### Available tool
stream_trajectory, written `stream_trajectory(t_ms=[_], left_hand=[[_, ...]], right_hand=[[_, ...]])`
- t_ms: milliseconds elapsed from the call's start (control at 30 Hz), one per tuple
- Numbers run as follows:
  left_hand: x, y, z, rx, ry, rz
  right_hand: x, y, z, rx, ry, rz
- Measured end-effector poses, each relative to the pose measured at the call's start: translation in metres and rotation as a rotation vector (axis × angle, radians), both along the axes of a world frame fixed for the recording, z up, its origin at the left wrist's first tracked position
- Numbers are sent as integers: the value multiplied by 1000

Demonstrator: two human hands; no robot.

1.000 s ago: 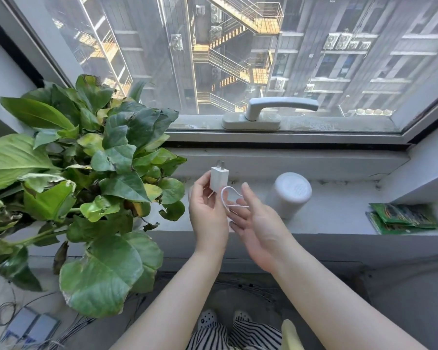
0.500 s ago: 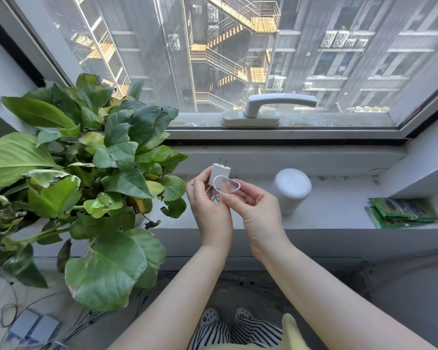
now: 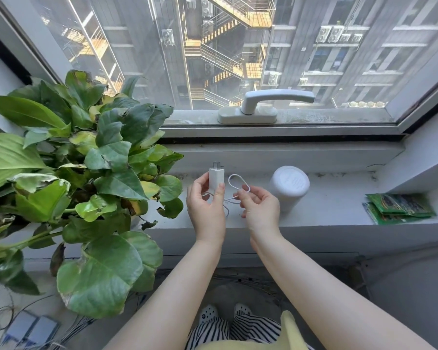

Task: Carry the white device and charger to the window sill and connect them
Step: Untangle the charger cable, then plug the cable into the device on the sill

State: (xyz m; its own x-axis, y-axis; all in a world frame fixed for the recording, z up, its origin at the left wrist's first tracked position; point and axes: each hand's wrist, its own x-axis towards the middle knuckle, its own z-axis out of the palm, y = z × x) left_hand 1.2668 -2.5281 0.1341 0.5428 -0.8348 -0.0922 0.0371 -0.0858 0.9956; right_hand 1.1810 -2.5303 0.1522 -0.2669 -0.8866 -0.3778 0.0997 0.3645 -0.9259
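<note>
The white cylindrical device (image 3: 288,186) stands upright on the window sill (image 3: 339,205), just right of my hands. My left hand (image 3: 206,208) grips the white charger plug (image 3: 216,179), prongs pointing up, above the sill. My right hand (image 3: 259,209) pinches the charger's thin white cable (image 3: 238,183), which forms a small loop between the two hands. The cable's free end is hidden behind my fingers. Neither the plug nor the cable touches the device.
A large leafy potted plant (image 3: 81,178) fills the sill's left side, close to my left hand. Green packets (image 3: 400,208) lie at the sill's right end. The window handle (image 3: 268,104) sits on the frame above. Cables and a power strip (image 3: 28,329) lie on the floor.
My hands have drawn slightly apart. The cable loop, first bunched against the plug, has opened out to the right in my right fingers. The device has not moved.
</note>
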Motion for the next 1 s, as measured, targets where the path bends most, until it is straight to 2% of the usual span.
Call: stream_trajectory(t_ms=[167, 400, 567, 1000], left_hand=[[6, -7, -13, 124, -202, 46], [0, -11, -30, 178, -462, -21], [-4, -13, -38, 200, -653, -12], [1, -9, -36, 323, -846, 50]], right_hand=[[-7, -6, -18, -49, 365, 104], [-10, -10, -35, -118, 670, 208], [-9, -11, -36, -137, 696, 237], [-11, -11, -42, -166, 662, 233]])
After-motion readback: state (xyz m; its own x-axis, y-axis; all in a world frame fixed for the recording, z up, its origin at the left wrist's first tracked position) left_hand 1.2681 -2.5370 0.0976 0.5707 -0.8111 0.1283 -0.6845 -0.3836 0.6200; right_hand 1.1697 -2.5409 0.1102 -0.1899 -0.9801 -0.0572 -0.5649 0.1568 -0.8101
